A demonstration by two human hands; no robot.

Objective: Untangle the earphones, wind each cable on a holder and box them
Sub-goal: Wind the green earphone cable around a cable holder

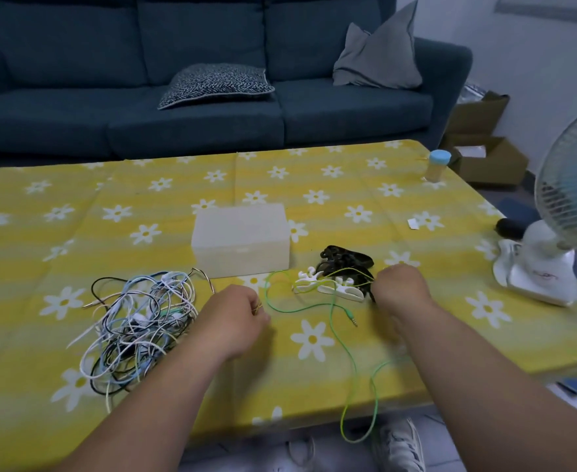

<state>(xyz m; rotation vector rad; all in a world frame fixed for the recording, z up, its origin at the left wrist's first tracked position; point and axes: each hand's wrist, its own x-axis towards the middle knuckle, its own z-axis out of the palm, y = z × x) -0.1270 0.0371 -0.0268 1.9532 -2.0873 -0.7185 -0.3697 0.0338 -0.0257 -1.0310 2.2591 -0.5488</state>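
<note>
Left hand (pixel 236 316): fingers curled, pinching a thin green-yellow earphone cable (pixel 266 291) at the fingertips.

Right hand (pixel 401 284): fingers curled away from the camera, at the edge of the holder pile. A strand of the same cable runs up to it, but I cannot tell whether I grip the strand, a holder, or nothing.

Cable path: it loops on the yellow daisy-print tablecloth (pixel 314 185) between my hands and crosses the white fishbone-shaped plastic holders (pixel 314 286). Its jack plug (pixel 351 317) lies free on the cloth, and a long bight hangs over the near table edge.

Handling judgement:
- The cable is very light, limp and springy, and it probably kinks if jerked.
- Best hold is a fingertip pinch close to an end, feeding slack with the other hand.
- The hanging bight may drag or snag.
- The holders look rigid and light, so I should grip one by its spine and leave the notches clear.

Black holders (pixel 346 260) lie just behind the white ones. The frosted white plastic box (pixel 241 238) sits shut, mid-table. The tangle of white, blue and black earphone cables (pixel 140 321) lies to the left, not yet sorted.
</note>
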